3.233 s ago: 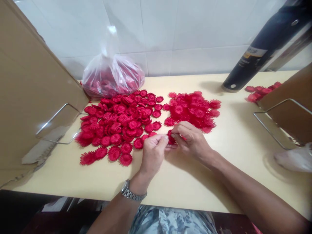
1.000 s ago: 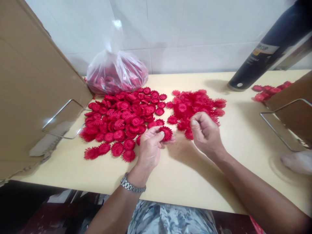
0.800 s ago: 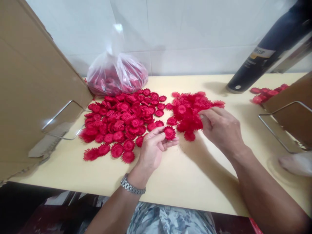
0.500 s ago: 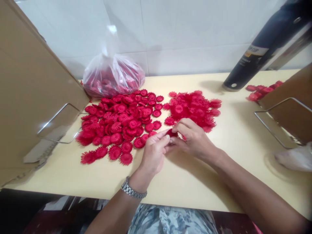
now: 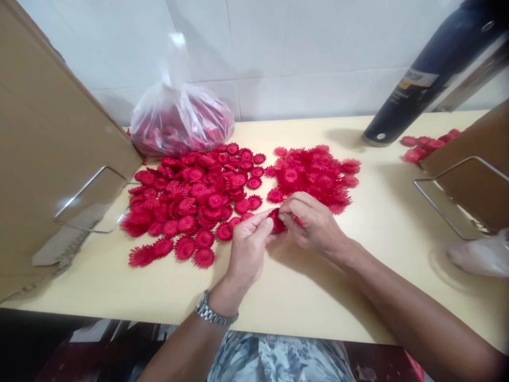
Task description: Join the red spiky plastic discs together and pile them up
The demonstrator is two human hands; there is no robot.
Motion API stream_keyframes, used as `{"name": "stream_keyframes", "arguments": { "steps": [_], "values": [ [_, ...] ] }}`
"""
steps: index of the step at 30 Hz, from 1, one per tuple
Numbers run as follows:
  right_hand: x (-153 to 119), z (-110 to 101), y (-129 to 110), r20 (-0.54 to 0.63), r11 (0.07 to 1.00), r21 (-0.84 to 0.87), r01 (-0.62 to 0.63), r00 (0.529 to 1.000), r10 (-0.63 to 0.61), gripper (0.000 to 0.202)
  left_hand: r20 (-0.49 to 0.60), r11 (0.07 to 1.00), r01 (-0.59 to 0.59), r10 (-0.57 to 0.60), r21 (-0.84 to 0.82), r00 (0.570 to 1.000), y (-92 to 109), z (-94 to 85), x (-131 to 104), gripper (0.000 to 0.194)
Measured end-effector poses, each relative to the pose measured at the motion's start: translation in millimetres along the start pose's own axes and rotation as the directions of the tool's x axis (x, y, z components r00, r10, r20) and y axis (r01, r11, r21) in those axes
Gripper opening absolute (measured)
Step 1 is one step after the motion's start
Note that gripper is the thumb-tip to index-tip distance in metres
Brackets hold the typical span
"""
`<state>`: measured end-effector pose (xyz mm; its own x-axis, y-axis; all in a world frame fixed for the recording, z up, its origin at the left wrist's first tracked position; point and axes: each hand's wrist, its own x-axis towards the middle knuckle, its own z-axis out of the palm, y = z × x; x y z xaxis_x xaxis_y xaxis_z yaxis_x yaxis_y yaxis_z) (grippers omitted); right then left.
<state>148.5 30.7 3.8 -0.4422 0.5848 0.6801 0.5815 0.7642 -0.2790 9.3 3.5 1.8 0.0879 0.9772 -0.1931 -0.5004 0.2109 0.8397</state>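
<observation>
Between my two hands is a small red flower piece (image 5: 278, 220), partly covered by fingers. My left hand (image 5: 251, 241), with a metal watch on its wrist, pinches it from the left. From the right, the fingertips of my right hand (image 5: 312, 222) grip its other side. A large pile of dark red flower pieces (image 5: 194, 196) lies to the left on the pale yellow table (image 5: 286, 302). Just beyond my right hand sits a smaller pile of brighter red, frilly pieces (image 5: 314, 175).
Behind the left pile stands a tied plastic bag (image 5: 183, 122) of red pieces. A dark bottle (image 5: 413, 85) rises at the back right. Cardboard pieces with wire stands flank both sides, the left one (image 5: 59, 132) being taller. More red pieces (image 5: 425, 144) lie far right.
The fingers of my right hand have shifted on the red piece, and more of its red surface shows between my hands. The view has moved slightly.
</observation>
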Motion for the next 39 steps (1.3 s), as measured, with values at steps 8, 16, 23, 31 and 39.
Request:
{"name": "stream_keyframes", "arguments": {
  "steps": [8, 16, 23, 31, 39],
  "values": [
    [-3, 1, 1, 0.153, 0.960, 0.177, -0.215, 0.970, 0.189, 0.010, -0.028, 0.998, 0.067, -0.067, -0.004, 0.997, 1, 0.1, -2, 0.019],
    [-2, 8, -3, -0.010, 0.996, 0.069, -0.054, 0.998, 0.055, 0.018, -0.032, 0.999, -0.027, 0.028, 0.029, 0.999, 0, 0.7, -2, 0.010],
    [-3, 9, -4, -0.001, 0.991, 0.097, -0.095, 0.995, 0.095, 0.016, -0.061, 0.984, -0.071, 0.082, 0.164, 0.995, -6, -2.9, 1, 0.008],
    [0, -14, 7, -0.167, 0.961, 0.049, -0.271, 0.947, 0.276, 0.015, -0.140, 0.989, 0.007, 0.014, 0.147, 0.990, 3, -2.6, 3, 0.011],
    [-1, -46, 35, -0.275, 0.871, -0.395, -0.291, 0.942, 0.191, 0.014, -0.102, 0.997, 0.082, -0.083, -0.009, 0.991, 10, 1.7, 0, 0.015]
  ]
}}
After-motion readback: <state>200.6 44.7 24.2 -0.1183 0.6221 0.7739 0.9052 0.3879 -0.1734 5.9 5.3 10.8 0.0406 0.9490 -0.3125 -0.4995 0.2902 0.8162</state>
